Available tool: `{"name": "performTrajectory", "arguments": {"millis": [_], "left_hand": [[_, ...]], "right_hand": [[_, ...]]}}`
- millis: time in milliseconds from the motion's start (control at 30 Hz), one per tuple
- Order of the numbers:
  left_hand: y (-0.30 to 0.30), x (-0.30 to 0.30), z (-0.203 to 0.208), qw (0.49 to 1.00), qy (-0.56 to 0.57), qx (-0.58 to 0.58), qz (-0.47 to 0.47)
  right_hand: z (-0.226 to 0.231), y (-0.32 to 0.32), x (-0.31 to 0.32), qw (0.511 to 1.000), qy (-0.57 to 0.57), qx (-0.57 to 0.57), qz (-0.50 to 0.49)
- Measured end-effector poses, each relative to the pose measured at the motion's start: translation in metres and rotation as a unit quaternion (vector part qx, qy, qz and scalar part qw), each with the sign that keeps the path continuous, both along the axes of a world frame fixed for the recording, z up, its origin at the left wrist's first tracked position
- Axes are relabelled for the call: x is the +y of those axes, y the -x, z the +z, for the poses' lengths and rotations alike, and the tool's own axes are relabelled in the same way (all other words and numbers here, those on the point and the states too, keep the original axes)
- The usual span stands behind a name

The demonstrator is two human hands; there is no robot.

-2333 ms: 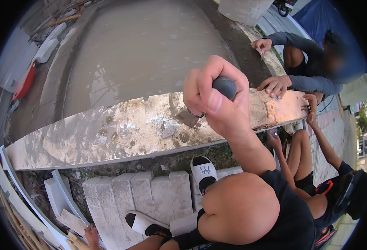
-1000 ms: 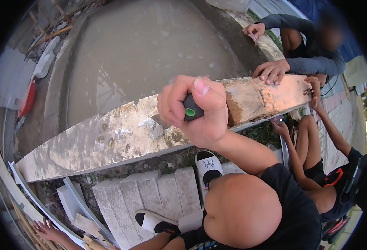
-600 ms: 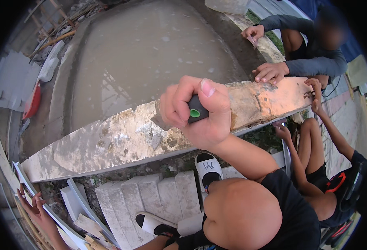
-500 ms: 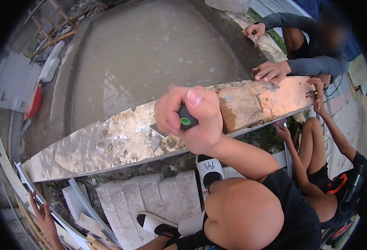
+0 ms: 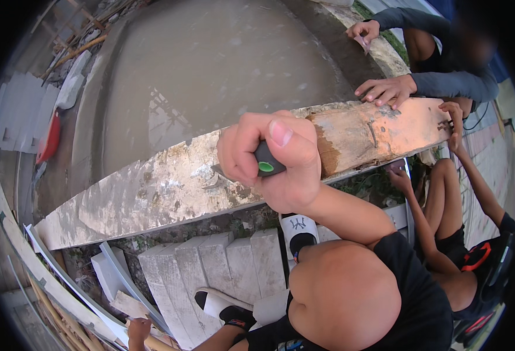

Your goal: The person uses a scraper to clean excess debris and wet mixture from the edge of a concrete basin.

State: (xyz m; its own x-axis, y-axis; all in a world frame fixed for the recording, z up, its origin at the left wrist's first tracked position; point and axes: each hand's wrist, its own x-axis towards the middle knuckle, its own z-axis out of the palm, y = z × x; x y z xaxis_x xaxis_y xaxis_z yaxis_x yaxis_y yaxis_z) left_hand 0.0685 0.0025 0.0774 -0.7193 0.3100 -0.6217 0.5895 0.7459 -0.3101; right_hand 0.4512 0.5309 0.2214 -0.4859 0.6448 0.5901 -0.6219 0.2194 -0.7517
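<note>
My right hand point(image 5: 275, 158) is closed around the black handle of a scraper point(image 5: 272, 164) with a green-ringed hole at its end. A bit of flat grey blade shows beyond the fingers, over the patchy, weathered top of a long beam point(image 5: 134, 193); my fist hides the rest, and contact cannot be made out. At the lower left, my left hand point(image 5: 138, 331) is beside short wood pieces point(image 5: 130, 305). It is small and partly cut off by the lower edge, so its fingers are unclear.
Muddy grey water point(image 5: 210, 76) fills the basin beyond the beam. One co-worker's hand point(image 5: 389, 90) rests on the beam; another's hand point(image 5: 456, 120) touches its right end. Pale blocks point(image 5: 210, 263) lie by my feet, and metal strips point(image 5: 73, 292) at left.
My right hand has shifted slightly up and to the right with the scraper. My left hand, earlier raised with fingers spread near the metal strips, has dropped down and to the right.
</note>
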Motion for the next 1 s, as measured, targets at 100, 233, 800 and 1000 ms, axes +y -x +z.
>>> {"name": "performTrajectory", "arguments": {"millis": [100,233,800,1000], "left_hand": [[-0.006,-0.001,-0.004,0.998,-0.048,-0.024,-0.038],[-0.015,0.036,-0.032,0.996,-0.054,-0.021,-0.07],[-0.015,-0.033,-0.072,0.988,0.105,-0.049,-0.103],[-0.039,-0.013,-0.058,0.994,0.072,-0.053,-0.062]], "right_hand": [[0.009,-0.003,0.0,1.0,0.01,0.01,0.02],[0.013,-0.019,-0.006,0.998,0.002,0.055,0.006],[0.078,-0.032,-0.137,0.615,-0.241,-0.75,-0.015],[-0.007,-0.01,0.002,0.991,-0.042,0.016,0.126]]}}
